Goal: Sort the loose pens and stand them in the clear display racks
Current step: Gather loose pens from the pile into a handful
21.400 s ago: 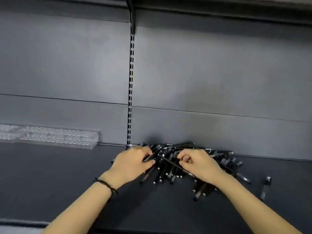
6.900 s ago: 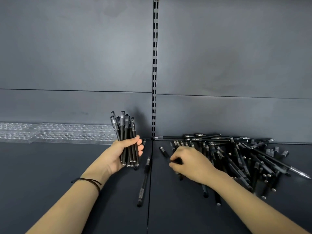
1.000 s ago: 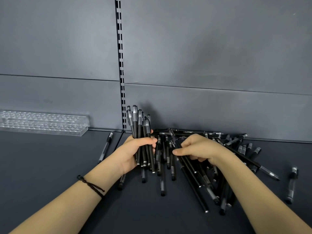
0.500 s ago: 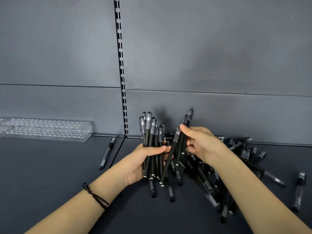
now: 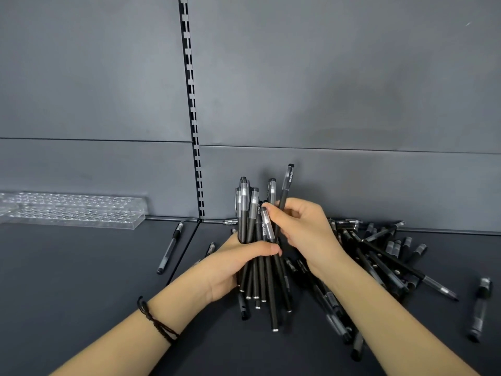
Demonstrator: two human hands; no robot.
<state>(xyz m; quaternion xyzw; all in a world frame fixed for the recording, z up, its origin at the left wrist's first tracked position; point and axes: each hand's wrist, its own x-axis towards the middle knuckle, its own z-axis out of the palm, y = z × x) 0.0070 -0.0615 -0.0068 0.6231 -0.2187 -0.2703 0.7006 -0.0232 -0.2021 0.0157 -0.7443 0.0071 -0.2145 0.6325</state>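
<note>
Matte dark-grey metal forms both the shelf [image 5: 81, 294] and the back panel [image 5: 352, 90], which is split by a slotted upright [image 5: 193, 118]. Against the panel at far left lies a clear display rack [image 5: 73, 213], a long acrylic block dotted with round holes and well apart from the hands. Between it and the hands one loose pen [image 5: 170, 248] lies flat beside the shelf seam. A tangled pile of pens [image 5: 387, 261] sprawls under and right of the right forearm, and a stray pen [image 5: 480, 308] lies apart at the far right.

The pens are slim black sticks with translucent ribbed caps and silver-ringed ends. The left hand [image 5: 233, 267], a cord bracelet [image 5: 154, 318] at its wrist, has its grip wrapped round a bundle of pens [image 5: 250, 221] held nearly upright above the shelf, caps up. The right hand [image 5: 303, 229] has its grip curled round a taller pen [image 5: 284, 191] set against the bundle's right side, its cap leaning slightly right.
</note>
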